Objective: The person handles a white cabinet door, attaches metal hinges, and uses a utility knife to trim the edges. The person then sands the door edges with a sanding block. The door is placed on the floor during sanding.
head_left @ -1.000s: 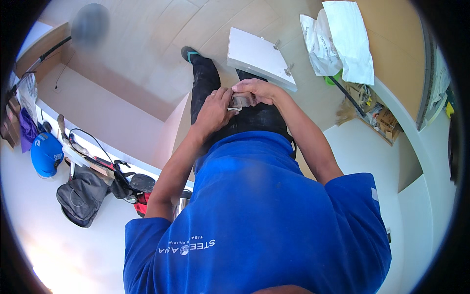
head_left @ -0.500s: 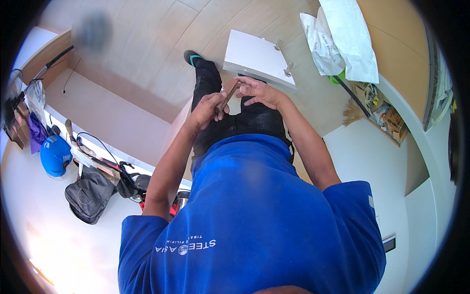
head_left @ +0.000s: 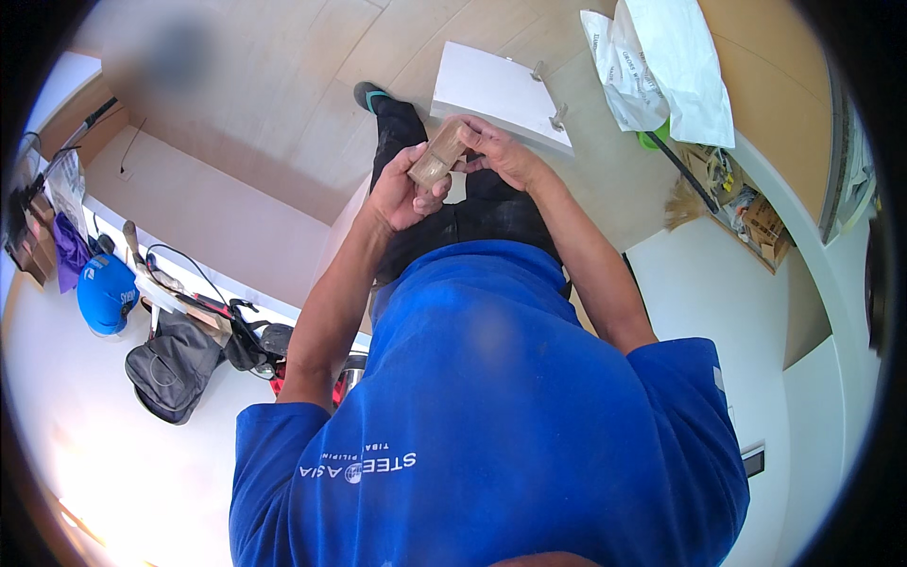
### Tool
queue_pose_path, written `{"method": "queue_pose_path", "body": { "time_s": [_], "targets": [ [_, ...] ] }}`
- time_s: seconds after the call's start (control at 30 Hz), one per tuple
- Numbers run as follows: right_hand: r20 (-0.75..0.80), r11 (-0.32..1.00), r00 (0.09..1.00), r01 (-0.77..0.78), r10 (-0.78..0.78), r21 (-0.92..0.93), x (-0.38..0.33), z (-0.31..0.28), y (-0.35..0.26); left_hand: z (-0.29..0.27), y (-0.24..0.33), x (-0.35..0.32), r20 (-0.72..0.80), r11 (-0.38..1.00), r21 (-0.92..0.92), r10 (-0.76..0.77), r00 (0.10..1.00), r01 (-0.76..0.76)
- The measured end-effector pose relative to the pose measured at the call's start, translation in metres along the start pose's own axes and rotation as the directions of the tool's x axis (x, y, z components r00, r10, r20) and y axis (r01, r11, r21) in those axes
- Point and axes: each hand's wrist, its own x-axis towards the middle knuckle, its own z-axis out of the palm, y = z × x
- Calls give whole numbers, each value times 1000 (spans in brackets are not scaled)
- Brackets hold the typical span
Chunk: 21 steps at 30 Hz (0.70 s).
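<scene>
Both hands hold a small tan-brown, roughly rectangular piece (head_left: 439,159) in front of my thighs; its exact kind is unclear. My left hand (head_left: 402,197) grips its lower left end, thumb along the edge and fingers curled beneath. At its upper right end, my right hand (head_left: 501,156) is closed on it with thumb and fingers. Just beyond the hands lies a white cabinet door (head_left: 496,90) with two metal hinges (head_left: 557,118) on its right edge.
To the left are a blue helmet (head_left: 106,293), a black backpack (head_left: 173,369) and cords. White sacks (head_left: 694,76), a broom (head_left: 682,203) and a wooden box (head_left: 779,250) of odds and ends stand to the right. My sandalled foot (head_left: 373,97) rests on the tiled floor.
The brown piece has turned from nearly edge-on to show its broad face. My left hand has opened out flatter beneath it; the right hand has moved slightly away from me.
</scene>
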Motion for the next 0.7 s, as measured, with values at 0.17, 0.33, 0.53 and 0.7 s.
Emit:
{"method": "queue_pose_path", "body": {
  "time_s": [0.17,0.33,0.53,0.7],
  "targets": [
    [44,990,996,76,-82,115,-2,2,-5,-2,-3,0,55,998,-34,-46,997,47],
    [116,979,972,203,-204,26,-7,1,-6,-1,-6,-2,90,998,-61,-27,996,33],
    [70,962,997,24,-45,272,-14,-9,20,34,-16,-23,36,977,207,55,998,-61],
    [-88,754,995,25,43,656,-33,7,52,18,-41,-1,-80,377,919,466,881,-115]
  ]
}}
